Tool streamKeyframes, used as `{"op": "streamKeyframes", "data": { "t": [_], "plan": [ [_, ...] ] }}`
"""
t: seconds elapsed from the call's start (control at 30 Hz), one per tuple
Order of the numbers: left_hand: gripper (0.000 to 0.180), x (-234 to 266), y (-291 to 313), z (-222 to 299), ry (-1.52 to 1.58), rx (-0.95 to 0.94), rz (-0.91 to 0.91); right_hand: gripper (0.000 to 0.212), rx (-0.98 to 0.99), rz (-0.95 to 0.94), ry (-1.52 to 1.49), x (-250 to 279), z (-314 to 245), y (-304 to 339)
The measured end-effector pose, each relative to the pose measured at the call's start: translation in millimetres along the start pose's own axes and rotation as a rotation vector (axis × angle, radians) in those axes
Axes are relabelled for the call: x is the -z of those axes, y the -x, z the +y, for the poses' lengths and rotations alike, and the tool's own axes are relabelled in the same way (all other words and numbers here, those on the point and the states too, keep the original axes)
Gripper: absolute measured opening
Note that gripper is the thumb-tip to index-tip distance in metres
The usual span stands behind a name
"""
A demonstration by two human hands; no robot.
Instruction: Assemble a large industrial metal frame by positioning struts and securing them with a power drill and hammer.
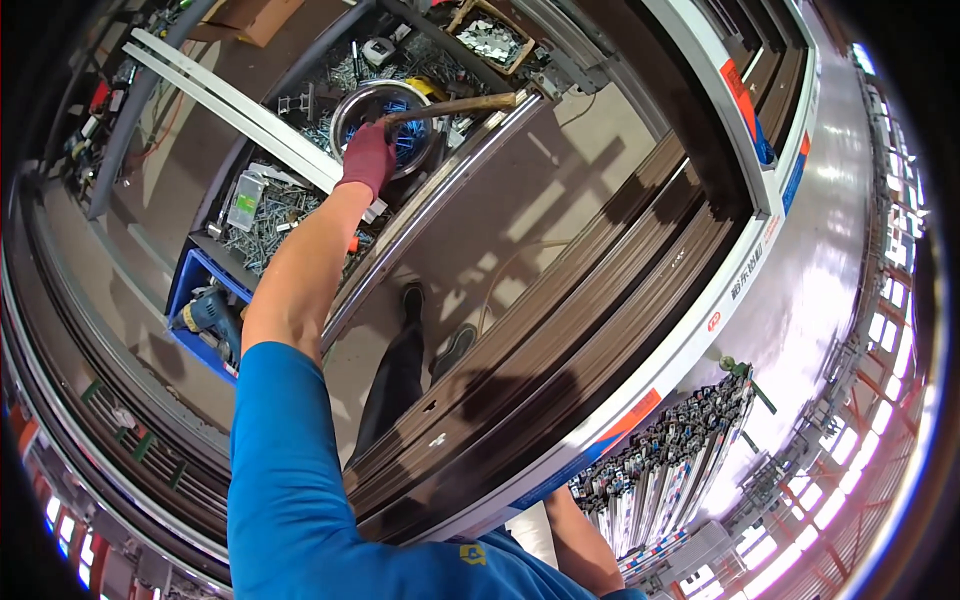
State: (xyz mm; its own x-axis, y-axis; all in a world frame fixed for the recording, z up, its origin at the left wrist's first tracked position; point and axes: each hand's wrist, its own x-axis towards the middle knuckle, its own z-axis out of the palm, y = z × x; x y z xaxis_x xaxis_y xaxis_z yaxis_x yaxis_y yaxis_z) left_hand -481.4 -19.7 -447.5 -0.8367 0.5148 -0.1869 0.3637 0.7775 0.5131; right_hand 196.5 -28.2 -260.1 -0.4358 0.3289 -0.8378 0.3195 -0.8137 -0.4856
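My left hand [369,158], in a dark red glove, reaches over the near left rim of a round metal bowl [423,165]. Blue screws [408,143] lie in the bowl. A brown wooden handle [455,107] crosses the bowl's far side, one end against my glove. Its other end rests near the bench edge. My fingers point down at the bowl and are hidden by the back of the hand, so their grip does not show. Only the forearm [585,548] of my right arm appears, low down; the frame hides its hand.
Trays of loose screws [268,222] surround the bowl. A white bar [235,112] crosses the bench. A power drill [212,315] sits in a blue bin [180,290]. Long brown profiles [560,330] in a white-edged frame [600,425] stretch along my right. Many stacked profiles [660,460] stand beyond.
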Motion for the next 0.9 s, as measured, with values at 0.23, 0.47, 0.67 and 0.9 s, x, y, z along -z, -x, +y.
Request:
{"op": "streamKeyframes", "data": {
  "t": [0.23, 0.47, 0.67, 0.9],
  "plan": [
    [0.024, -1.8, -11.9, 6.1, -0.059, 0.107, -0.003, 0.032, 0.206, 0.177, 0.722, 39.5, 47.2, -19.3],
    [0.024, 33.9, -6.5, -12.0, 0.174, 0.11, 0.152, 0.036, 0.339, 0.095, 1.116, -45.0, -20.9, -2.4],
    [0.03, 99.7, 59.6, 72.6, 0.778, 0.015, -0.199, 0.048, -0.04, 0.363, 0.742, -60.3, -55.5, 39.8],
    [0.025, 290.0, 223.9, 145.7, 0.678, -0.125, -0.59, 0.041, 0.031, 0.211, 0.411, -30.2, -60.3, 114.7]
  ]
}}
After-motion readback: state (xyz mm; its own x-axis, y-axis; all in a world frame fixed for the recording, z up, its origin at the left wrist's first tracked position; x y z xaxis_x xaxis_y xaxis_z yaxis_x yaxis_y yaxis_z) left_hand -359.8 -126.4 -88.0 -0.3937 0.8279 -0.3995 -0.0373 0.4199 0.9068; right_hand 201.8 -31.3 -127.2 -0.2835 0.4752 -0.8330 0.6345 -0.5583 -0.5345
